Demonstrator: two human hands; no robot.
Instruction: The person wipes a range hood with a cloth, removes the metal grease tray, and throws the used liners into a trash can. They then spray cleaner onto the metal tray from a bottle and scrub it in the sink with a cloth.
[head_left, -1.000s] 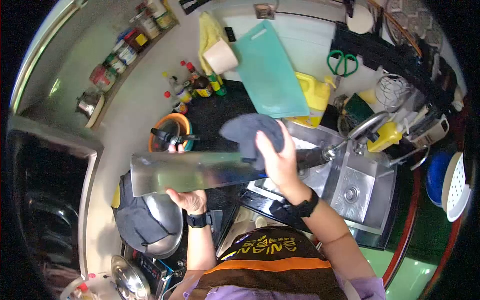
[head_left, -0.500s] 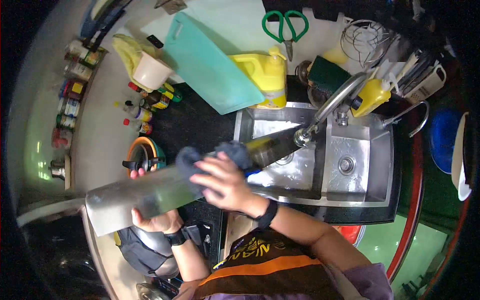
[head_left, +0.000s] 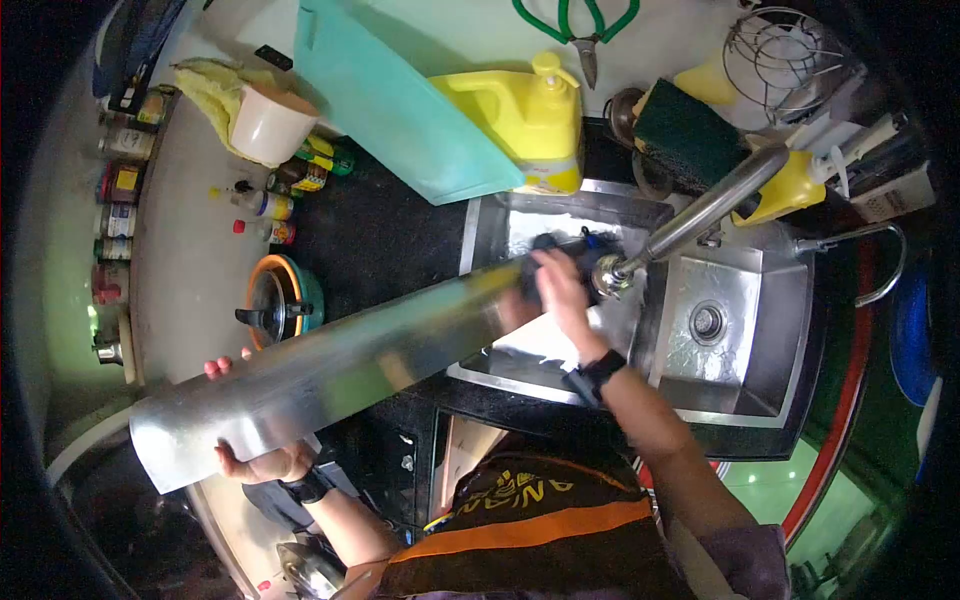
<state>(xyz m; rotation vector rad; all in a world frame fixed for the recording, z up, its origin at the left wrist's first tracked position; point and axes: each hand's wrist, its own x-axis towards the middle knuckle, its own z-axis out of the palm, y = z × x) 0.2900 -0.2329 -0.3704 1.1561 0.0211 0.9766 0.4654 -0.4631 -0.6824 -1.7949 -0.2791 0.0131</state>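
Note:
A long, shiny stainless-steel panel (head_left: 320, 365) lies slantwise in front of me, its near-left end low and its far end over the sink. My left hand (head_left: 268, 464) grips the panel near its left end, thumb on the near side and fingertips showing past the far edge. At the other end my right hand (head_left: 565, 297) is closed on a dark cloth (head_left: 541, 262), pressed to the metal close to the faucet (head_left: 690, 220). Motion blur softens the right hand and cloth, and part of the cloth is hidden under the fingers.
Beneath the panel's far end is a double steel sink (head_left: 470, 235). Behind stand a yellow pump jug (head_left: 545, 125), a teal cutting board (head_left: 400, 110) and a green scouring pad (head_left: 690, 125). An orange-rimmed pot (head_left: 312, 290) sits beyond the panel, beside small bottles (head_left: 270, 205).
My right hand and the cloth have slid along the panel toward its far end by the faucet. The left hand and panel end shifted slightly down-left in view as the camera moved.

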